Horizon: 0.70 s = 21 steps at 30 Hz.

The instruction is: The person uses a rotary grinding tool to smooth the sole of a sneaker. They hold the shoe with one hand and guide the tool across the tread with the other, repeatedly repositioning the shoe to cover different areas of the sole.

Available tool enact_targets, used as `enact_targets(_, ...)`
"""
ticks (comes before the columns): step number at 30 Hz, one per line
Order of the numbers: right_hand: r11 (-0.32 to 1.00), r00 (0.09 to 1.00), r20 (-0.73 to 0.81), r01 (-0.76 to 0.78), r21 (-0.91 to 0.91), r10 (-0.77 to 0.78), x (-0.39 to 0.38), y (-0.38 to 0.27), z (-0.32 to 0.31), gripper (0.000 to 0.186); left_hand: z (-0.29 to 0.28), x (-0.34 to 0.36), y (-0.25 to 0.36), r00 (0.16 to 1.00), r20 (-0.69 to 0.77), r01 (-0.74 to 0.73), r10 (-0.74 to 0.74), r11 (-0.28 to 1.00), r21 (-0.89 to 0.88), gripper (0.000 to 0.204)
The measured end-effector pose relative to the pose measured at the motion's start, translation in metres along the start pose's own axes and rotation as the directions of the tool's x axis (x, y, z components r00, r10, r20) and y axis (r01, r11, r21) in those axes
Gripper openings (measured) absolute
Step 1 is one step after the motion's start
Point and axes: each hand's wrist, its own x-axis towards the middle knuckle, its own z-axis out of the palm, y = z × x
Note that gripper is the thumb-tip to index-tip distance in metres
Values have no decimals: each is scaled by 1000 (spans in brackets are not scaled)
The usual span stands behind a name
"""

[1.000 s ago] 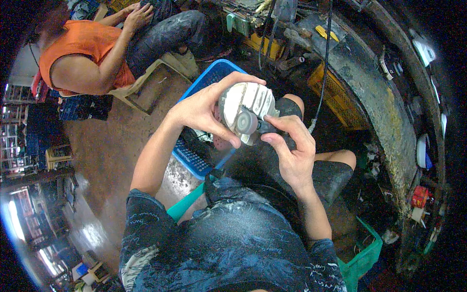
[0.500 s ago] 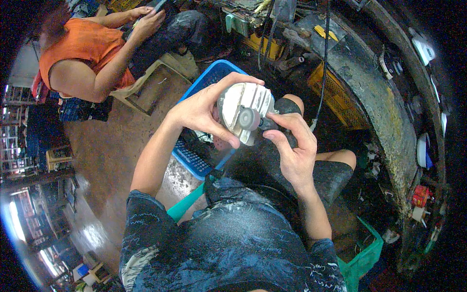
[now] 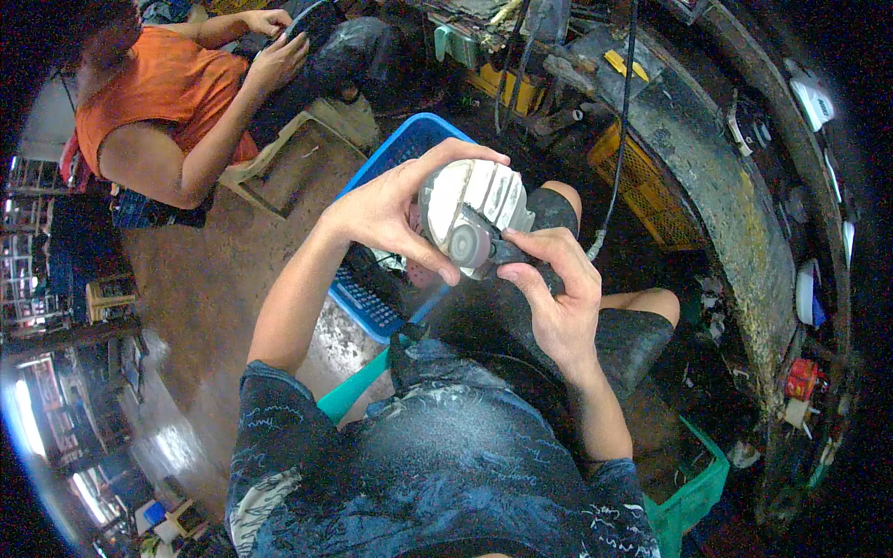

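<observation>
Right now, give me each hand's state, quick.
Left hand: closed on a round, white ribbed piece, holding it.
Right hand: closed, thumb and fingers pinching a grey-wheeled rotary tool.

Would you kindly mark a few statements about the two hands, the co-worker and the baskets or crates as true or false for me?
1. The left hand holds a white ridged piece. True.
2. The right hand is empty. False: the right hand holds a dark tool with a round grey wheel.
3. A blue basket shows partly behind the left hand. True.
4. The co-worker wears a green top. False: it is an orange top.
5. A yellow crate shows to the right of the blue basket. True.
</observation>
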Motion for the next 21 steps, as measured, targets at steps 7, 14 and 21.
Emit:
enact_targets(7,1000,998,-68,-3,25,5,6,4,-1,30,0,-2,1,999,18,50,-50,999,-15,133)
enact_targets(14,1000,999,-39,-14,23,15,4,1,2,29,-1,0,-1,998,31,51,-50,999,-15,134)
enact_targets(21,1000,1000,-1,1,4,-1,-1,-3,0,31,0,1,-1,1000,3,-5,5,1000,10,126)
